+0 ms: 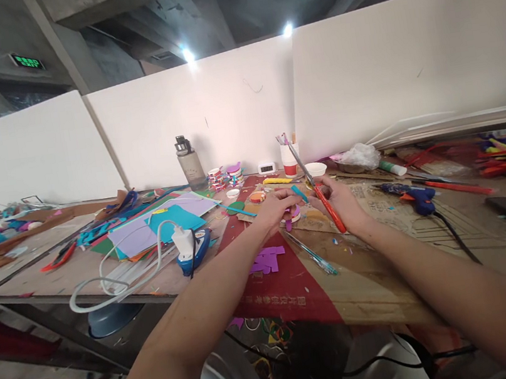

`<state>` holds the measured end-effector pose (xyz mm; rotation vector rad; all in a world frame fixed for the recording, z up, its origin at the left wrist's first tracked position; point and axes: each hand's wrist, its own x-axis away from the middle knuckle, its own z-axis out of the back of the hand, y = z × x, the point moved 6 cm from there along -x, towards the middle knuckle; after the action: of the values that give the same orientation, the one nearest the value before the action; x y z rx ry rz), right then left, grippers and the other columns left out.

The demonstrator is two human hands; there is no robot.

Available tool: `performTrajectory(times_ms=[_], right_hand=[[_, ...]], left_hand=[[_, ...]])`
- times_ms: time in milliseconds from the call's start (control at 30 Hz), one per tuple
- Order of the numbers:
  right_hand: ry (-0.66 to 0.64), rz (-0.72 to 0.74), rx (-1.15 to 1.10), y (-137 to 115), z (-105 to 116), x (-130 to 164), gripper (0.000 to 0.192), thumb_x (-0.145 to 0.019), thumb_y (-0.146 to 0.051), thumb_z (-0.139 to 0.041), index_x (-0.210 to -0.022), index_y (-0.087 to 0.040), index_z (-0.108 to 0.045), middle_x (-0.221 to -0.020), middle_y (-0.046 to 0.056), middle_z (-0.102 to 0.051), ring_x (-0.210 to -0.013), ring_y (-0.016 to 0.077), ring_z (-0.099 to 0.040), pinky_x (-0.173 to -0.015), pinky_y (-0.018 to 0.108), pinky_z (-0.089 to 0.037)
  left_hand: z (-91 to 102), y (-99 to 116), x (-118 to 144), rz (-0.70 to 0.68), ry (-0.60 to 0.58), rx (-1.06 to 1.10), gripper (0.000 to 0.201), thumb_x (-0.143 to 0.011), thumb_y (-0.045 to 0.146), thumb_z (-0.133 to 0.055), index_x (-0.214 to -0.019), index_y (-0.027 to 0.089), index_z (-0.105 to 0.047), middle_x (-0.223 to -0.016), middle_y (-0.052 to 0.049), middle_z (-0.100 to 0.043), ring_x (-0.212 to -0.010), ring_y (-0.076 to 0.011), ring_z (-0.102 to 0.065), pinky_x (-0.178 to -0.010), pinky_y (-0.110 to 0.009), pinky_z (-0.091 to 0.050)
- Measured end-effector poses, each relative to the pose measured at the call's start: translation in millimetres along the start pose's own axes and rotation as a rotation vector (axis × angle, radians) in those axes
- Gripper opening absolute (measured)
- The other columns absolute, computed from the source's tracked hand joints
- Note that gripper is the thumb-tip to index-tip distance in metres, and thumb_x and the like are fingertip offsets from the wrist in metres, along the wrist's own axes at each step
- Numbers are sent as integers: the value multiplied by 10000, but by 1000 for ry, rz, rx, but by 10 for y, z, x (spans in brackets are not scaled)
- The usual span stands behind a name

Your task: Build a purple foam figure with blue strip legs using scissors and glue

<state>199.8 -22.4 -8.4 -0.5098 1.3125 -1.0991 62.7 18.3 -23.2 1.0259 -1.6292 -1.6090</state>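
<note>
My right hand (pixel 344 204) is closed around a pair of scissors (pixel 328 206) with red handles; the blades point up and to the left. My left hand (pixel 276 209) is closed, its fingertips at a short teal paper strip (pixel 300 193) between the two hands. Close under those fingers is a small purple-and-white piece (pixel 293 215), partly hidden, and I cannot tell whether it is touched. Purple paper pieces (pixel 268 259) lie on the red board in front of my left hand. Several pens (pixel 313 253) rest on the board below my hands.
Left stand a blue power strip (pixel 195 255) with a white charger, and coloured paper sheets (pixel 175 223). A bottle (pixel 191 167), a pen cup (pixel 290 158) and a small white clock (pixel 267 168) line the back. A blue glue gun (pixel 419 199) with its cable lies right.
</note>
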Motion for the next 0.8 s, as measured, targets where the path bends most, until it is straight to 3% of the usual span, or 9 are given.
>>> performTrajectory(times_ms=[300, 567, 800], right_hand=[[23, -48, -66, 67, -15, -33, 547, -624, -500, -704, -1036, -165, -572, -656, -7, -595, -573, 153, -518, -558, 291, -426], [41, -20, -43, 21, -24, -25, 517, -641, -447, -701, -1037, -139, -577, -633, -11, -575, -584, 151, -515, -573, 289, -424], [50, -78, -219, 57, -21, -13, 500, -665, -454, -724, -1056, -197, -547, -705, -36, -573, -592, 130, -511, -532, 265, -416]], left_hand=[[-30, -11, -23, -39, -26, 70, 382, -599, 427, -829, -677, 133, -598, -509, 43, -476, -434, -39, -393, -390, -169, -233], [-10, 21, -27, -129, 44, 45, 423, -620, 479, -809, -651, 141, -557, -512, 53, -486, -420, -26, -379, -397, -174, -235], [9, 34, -12, -61, 1, -2, 423, -616, 449, -816, -633, 155, -512, -502, 70, -454, -404, -29, -354, -375, -179, -256]])
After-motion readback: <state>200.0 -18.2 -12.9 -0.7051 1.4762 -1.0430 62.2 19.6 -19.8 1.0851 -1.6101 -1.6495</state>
